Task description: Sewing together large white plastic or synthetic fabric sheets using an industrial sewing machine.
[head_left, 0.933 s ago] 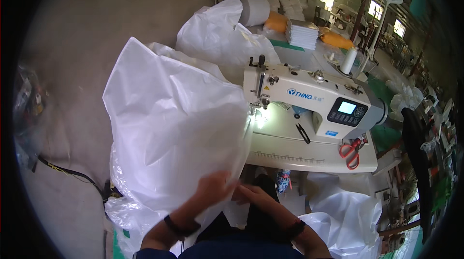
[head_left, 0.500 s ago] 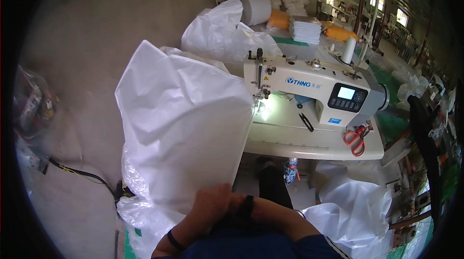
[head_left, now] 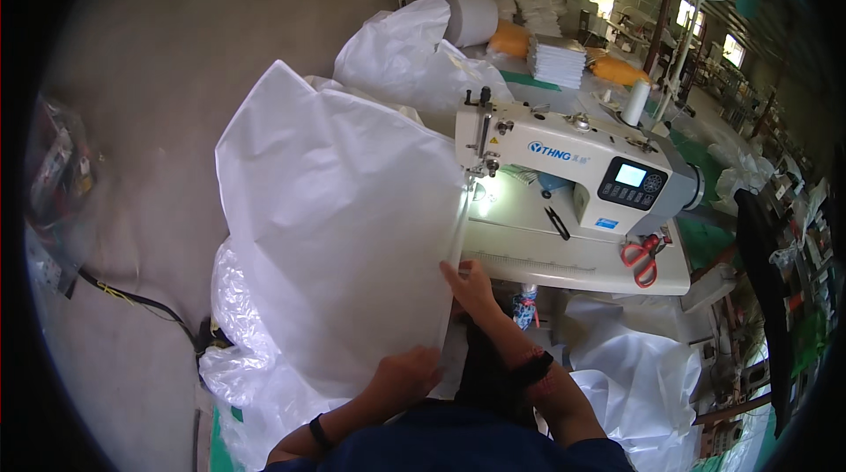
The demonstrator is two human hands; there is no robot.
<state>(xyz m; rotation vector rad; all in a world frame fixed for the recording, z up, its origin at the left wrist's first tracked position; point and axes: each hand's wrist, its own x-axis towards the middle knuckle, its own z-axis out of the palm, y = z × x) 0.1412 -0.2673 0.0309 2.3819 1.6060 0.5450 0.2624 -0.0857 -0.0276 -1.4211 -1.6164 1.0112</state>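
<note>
A large white sheet of woven plastic (head_left: 344,225) hangs over the left side of the sewing machine (head_left: 546,155), and its right edge runs up to the lit needle area. My right hand (head_left: 471,289) pinches that edge just below the needle, at the table's front. Lower down, close to my body, my left hand (head_left: 407,377) is closed on the near end of the same edge. The left fingertips are partly hidden by the hand itself.
On the machine table (head_left: 529,269) lie black thread snips (head_left: 556,222) and red-handled scissors (head_left: 641,260). A white thread cone (head_left: 636,103) stands behind the machine. More white sheeting (head_left: 630,375) hangs at lower right; clear plastic (head_left: 233,322) bunches at left.
My right hand has moved away from the left, up along the sheet's edge toward the needle. My left hand stays low, slightly further right. The sheet's edge looks straighter.
</note>
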